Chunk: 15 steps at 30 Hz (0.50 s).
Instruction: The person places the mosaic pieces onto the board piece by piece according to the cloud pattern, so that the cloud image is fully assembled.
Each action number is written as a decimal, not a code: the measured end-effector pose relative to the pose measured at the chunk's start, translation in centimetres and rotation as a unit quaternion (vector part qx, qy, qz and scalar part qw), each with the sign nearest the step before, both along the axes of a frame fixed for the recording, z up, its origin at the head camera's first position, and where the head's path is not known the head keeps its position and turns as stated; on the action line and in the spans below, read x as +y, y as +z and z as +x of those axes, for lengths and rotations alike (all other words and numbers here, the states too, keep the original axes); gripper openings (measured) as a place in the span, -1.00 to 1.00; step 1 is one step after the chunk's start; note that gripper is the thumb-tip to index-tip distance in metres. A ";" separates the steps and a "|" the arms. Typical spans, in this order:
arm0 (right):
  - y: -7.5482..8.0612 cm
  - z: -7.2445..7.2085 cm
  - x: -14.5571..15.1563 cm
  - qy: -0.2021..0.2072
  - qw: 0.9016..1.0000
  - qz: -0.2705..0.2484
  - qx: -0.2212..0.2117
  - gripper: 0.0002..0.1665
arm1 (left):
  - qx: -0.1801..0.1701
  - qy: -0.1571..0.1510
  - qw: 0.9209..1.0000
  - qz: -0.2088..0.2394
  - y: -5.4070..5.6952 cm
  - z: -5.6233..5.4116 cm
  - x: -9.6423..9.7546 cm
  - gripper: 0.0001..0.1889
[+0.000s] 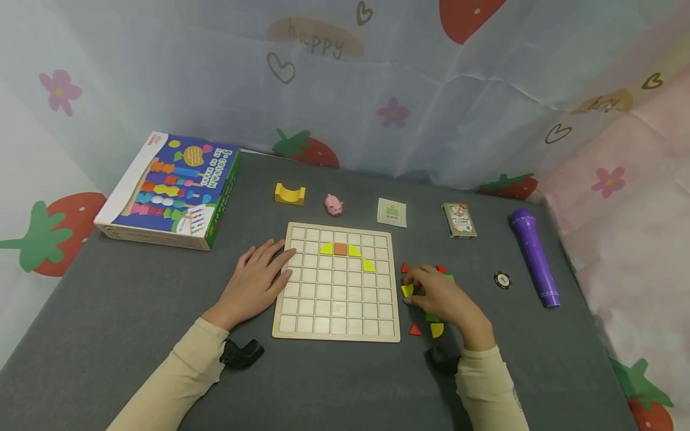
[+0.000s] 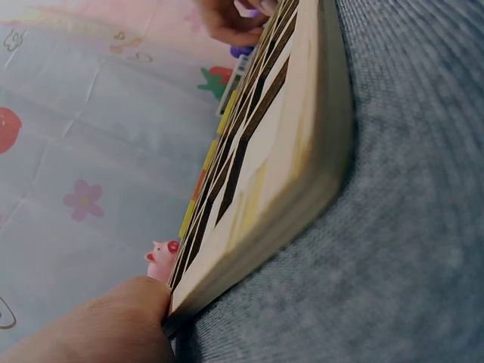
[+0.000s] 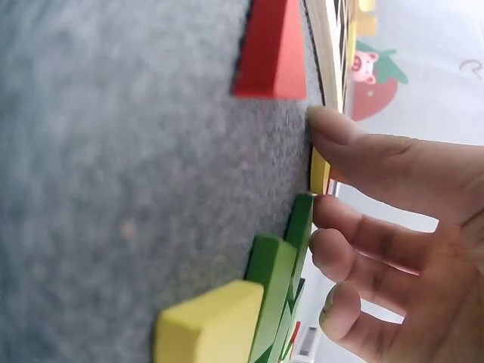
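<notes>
A wooden grid board [image 1: 323,326] lies on the dark cloth. Its upper rows hold an orange square block [image 1: 341,249] with a yellow block on each side, and another yellow block [image 1: 369,265] lower right. My left hand [image 1: 256,281] rests at the board's left edge with fingers spread, some over the rim. Just past the right edge, my right hand [image 1: 444,299] pinches a yellow quarter-circle block [image 3: 319,172] between thumb and index finger, low at the cloth. Around that hand lie red triangles [image 1: 414,330], green blocks [image 3: 271,268] and another yellow block [image 1: 437,330], partly hidden by the hand.
Behind the board stand a yellow arch block [image 1: 290,194], a pink pig figure [image 1: 333,205], a small printed card [image 1: 392,212] and a card box [image 1: 459,220]. A toy box [image 1: 172,185] lies far left. A round chip [image 1: 503,279] and a purple tube [image 1: 535,257] lie right.
</notes>
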State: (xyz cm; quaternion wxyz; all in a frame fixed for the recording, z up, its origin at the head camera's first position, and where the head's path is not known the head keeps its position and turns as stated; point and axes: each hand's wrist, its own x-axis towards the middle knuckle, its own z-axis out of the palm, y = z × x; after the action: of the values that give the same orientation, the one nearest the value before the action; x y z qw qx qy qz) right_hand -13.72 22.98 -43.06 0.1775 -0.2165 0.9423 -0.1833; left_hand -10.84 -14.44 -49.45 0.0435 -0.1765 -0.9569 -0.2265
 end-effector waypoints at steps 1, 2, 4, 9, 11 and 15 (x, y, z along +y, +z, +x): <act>0.0 0.0 -0.1 0.000 1.000 -0.001 0.001 -0.69 | 0.000 0.000 1.000 0.000 0.0 0.0 0.0 -0.50; 0.0 0.0 -0.2 -0.003 1.000 -0.001 0.001 -0.69 | 0.000 0.000 1.000 0.000 0.0 0.0 0.0 -0.50; 0.0 0.0 -0.4 -0.005 1.000 -0.003 0.005 -0.68 | 0.001 0.001 1.000 0.001 0.0 0.0 0.0 -0.50; 0.5 -0.1 -1.0 -0.005 1.000 -0.019 0.016 -0.67 | 0.010 0.002 1.000 0.005 0.0 0.1 0.0 -0.51; 0.8 -0.2 -1.5 0.002 0.999 -0.024 0.022 -0.66 | 0.016 0.002 1.000 0.007 0.0 0.1 0.0 -0.51; 1.2 -0.4 -2.8 0.022 0.999 -0.028 0.032 -0.65 | 0.019 0.001 1.000 0.007 0.0 0.1 0.0 -0.51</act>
State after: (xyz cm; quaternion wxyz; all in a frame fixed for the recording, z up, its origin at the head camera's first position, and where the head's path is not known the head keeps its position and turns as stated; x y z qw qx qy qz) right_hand -14.09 20.15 -41.90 0.1453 -0.2478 0.9370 -0.1989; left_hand -10.73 -14.40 -49.46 0.0628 -0.1791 -0.9546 -0.2296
